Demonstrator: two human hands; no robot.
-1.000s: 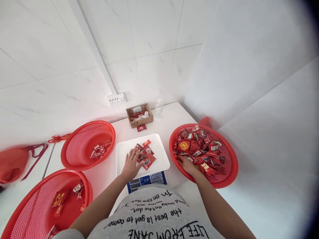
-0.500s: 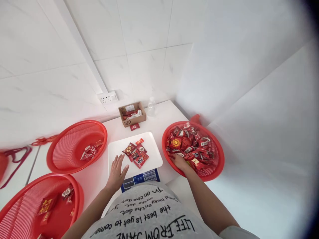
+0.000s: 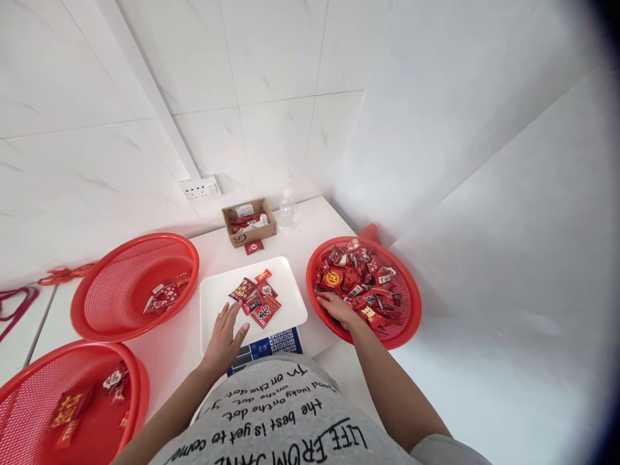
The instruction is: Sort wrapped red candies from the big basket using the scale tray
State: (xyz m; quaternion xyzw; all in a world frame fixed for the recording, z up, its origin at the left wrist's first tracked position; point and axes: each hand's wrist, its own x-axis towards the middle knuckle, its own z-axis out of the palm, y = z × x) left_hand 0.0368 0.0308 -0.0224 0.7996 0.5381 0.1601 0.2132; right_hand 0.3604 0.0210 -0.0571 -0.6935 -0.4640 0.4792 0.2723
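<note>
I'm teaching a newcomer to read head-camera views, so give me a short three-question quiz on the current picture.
1. True or false: the clear bottle stands to the right of the cardboard box.

2. Multiple choice: where are the fingers of the right hand?
a) inside the cardboard box
b) in the fullest red basket
c) on the wall socket

3. Fill in the blank: the packets nearest the left hand lie on a white ____.

Key: 1. True. 2. b. 3. tray.
</note>
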